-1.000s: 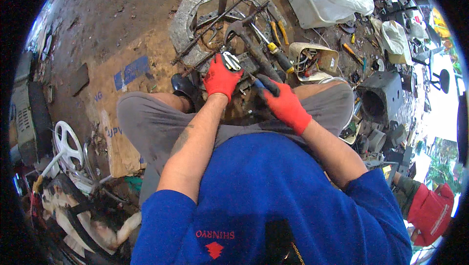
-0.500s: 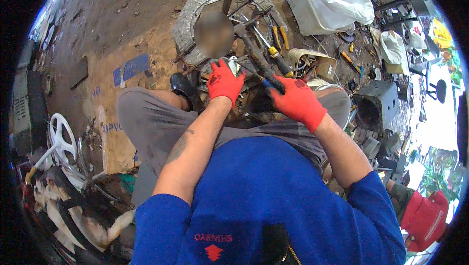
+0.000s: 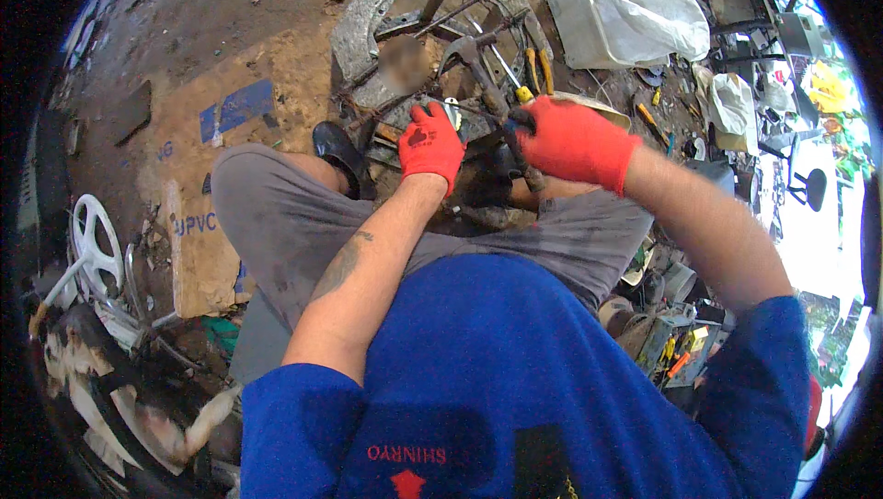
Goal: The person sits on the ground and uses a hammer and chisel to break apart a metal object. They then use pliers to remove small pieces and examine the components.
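My left hand [image 3: 432,145], in a red glove, has its fingers curled at a small pale whitish-green piece [image 3: 452,113] near the lower rim of a grey ring-shaped metal frame [image 3: 354,34]. To the right, my right hand [image 3: 579,145], also gloved in red, is closed, its dark fingertips bunched together. What it grips is hidden. A hammer [image 3: 478,67] slants across the frame, its handle running down beside and partly under my right hand. A yellow-collared screwdriver [image 3: 522,94] and orange-handled pliers [image 3: 539,71] lie just beyond.
A white bin [image 3: 575,11] with a white sack [image 3: 648,16] stands at the far right. Flattened cardboard [image 3: 207,232] lies to the left. A white wheel [image 3: 97,241] and a dog [image 3: 147,398] are at lower left. Another orange-handled tool [image 3: 651,122] lies on the ground.
My right hand has moved up and turned inward, over the hammer's handle, its forearm swinging outward. My left hand stays at the pale piece. The view has shifted slightly.
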Demonstrator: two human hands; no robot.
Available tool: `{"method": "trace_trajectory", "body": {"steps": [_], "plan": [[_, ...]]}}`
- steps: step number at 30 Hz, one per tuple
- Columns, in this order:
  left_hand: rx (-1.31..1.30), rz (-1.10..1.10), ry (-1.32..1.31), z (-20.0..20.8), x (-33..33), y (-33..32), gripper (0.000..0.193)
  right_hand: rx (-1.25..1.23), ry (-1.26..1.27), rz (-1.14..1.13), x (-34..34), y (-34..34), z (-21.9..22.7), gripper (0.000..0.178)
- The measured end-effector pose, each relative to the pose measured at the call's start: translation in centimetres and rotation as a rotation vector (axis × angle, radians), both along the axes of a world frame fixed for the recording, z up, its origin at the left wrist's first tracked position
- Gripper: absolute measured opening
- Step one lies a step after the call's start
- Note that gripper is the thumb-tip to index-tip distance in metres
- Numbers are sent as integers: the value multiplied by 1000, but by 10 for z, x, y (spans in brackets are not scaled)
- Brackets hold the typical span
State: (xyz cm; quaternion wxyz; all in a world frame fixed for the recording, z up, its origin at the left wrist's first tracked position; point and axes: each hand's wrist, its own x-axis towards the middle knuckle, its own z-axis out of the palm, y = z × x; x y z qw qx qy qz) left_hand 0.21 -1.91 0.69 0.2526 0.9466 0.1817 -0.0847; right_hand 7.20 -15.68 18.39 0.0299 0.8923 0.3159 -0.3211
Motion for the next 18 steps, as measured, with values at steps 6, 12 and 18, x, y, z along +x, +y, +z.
{"method": "trace_trajectory", "body": {"steps": [6, 12, 18], "plan": [[-22, -16, -20, -2, 0, 2, 56, -363, 37, 760, 49, 60, 23, 43], [-55, -37, -37, -6, 3, 9, 57, -391, 61, 689, 59, 95, 20, 30], [19, -132, -47, -9, -3, 8, 68, -407, 417, 890, 106, 109, 25, 24]]}}
